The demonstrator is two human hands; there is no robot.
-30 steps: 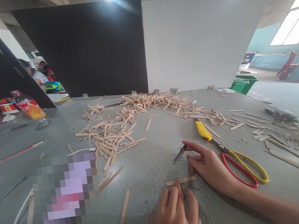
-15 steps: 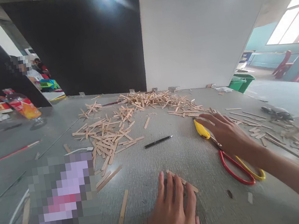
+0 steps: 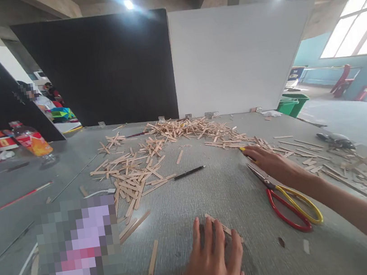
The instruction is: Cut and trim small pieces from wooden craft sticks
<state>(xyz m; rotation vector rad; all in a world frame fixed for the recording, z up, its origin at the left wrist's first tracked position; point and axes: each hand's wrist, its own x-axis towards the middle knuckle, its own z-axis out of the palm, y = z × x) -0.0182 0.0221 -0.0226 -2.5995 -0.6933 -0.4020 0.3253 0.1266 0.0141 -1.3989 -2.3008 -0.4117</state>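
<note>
Ceiling lamps (image 3: 129, 4): two glaring spots, the left one streaking over the black panel (image 3: 109, 70)
Window (image 3: 355, 24): daylight from the right, panes washed out
Surface (image 3: 182, 251): moderately bright, pale sheen left of centre, soft shadow beside the left hand (image 3: 213, 251)
Lilac shape (image 3: 85, 242): coarsely pixelated
Far background: soft, detail lost
Edges: stretched, uprights leaning

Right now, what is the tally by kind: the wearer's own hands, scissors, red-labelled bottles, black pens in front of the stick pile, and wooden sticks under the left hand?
Hands: 2 (left hand, right hand)
Scissors: 1
Red-labelled bottle: 1
Black pen: 1
Wooden stick under the left hand: 1
Total: 6
</note>
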